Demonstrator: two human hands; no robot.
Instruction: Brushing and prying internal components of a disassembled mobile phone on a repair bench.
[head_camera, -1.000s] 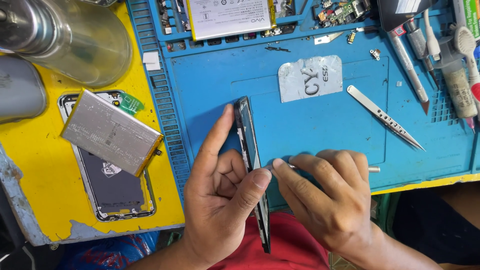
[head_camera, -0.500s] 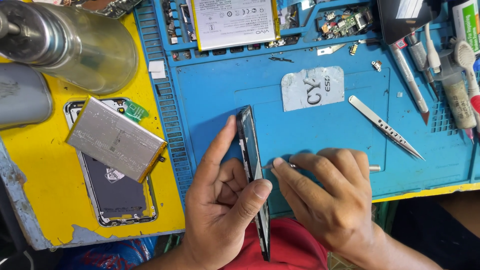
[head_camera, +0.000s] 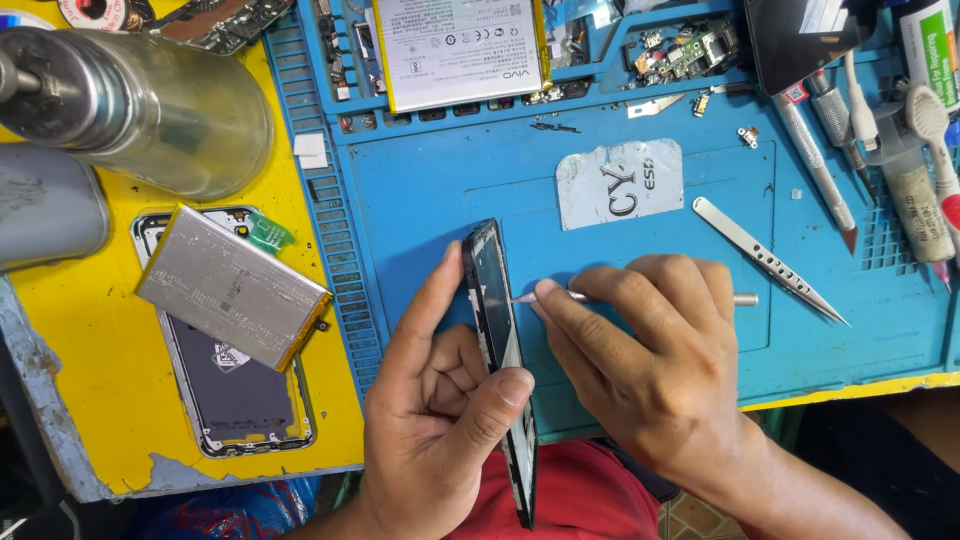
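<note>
My left hand (head_camera: 440, 420) grips a black phone frame (head_camera: 497, 330) held on edge, nearly upright, over the blue work mat (head_camera: 420, 200). Its thumb presses the lower front and its fingers back the left side. My right hand (head_camera: 650, 370) pinches a thin metal tool (head_camera: 545, 296) whose pale tip touches the frame's right edge near the top. The tool's rear end (head_camera: 745, 299) sticks out past the knuckles.
Silver tweezers (head_camera: 768, 259) lie right of the hands. A silver battery (head_camera: 232, 285) rests on an opened phone back (head_camera: 235, 390) on the yellow table. A metal-topped glass bottle (head_camera: 140, 100) lies far left. Pens, tubes and small parts crowd the far right and back.
My right hand's tool tip has come up along the frame's edge toward its top. The view has shifted slightly; the left hand keeps its grip.
</note>
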